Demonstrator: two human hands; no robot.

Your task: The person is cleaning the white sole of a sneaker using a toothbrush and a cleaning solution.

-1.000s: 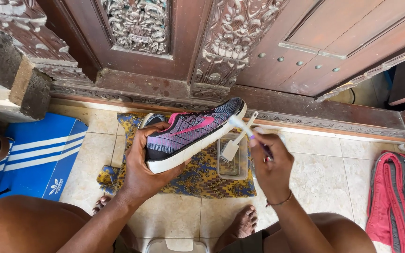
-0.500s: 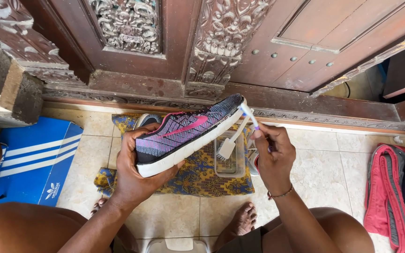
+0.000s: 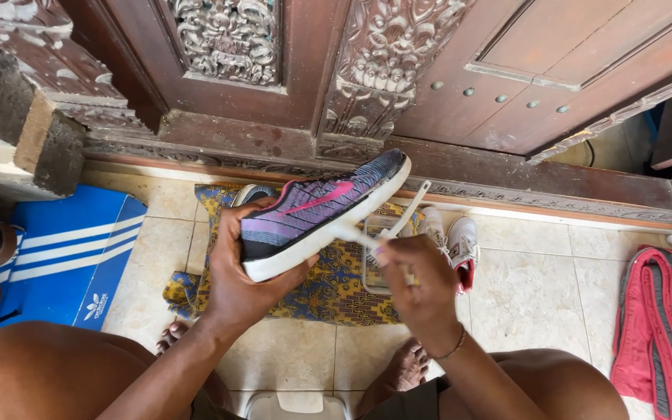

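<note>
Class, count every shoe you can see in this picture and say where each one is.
3: a purple sneaker in the left hand, a white shoe beside the patterned cloth, and another shoe partly hidden behind the sneaker.

Brush head (image 3: 349, 232) blurred; clear tub (image 3: 379, 257) mostly hidden behind right hand (image 3: 418, 284).

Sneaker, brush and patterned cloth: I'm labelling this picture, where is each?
sneaker (image 3: 313, 208), head view, purple knit side.
brush (image 3: 349, 232), head view, white handle by the sole.
patterned cloth (image 3: 328, 288), head view, middle of the fabric.
</note>
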